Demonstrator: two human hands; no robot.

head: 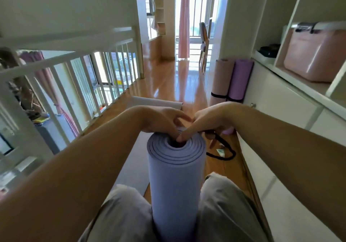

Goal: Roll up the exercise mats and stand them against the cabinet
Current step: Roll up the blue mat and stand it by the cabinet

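The rolled lavender-blue foam mat (176, 176) stands upright between the knees, just left of the white cabinet (277, 99), likely steadied for tidying its core. The left hand (164, 120) fingers pinch the rim. The right hand (211, 122) forefinger pokes inside; its other fingers are unclear. Open wooden floor (168, 84) runs along the cabinet toward two standing rolls (240, 77).

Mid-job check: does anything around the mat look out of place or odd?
A black strap lies loose in a loop on the floor right of the rolled mat, not around it, though the pink mat standing at the cabinet wears one. A small scrap lies by it.
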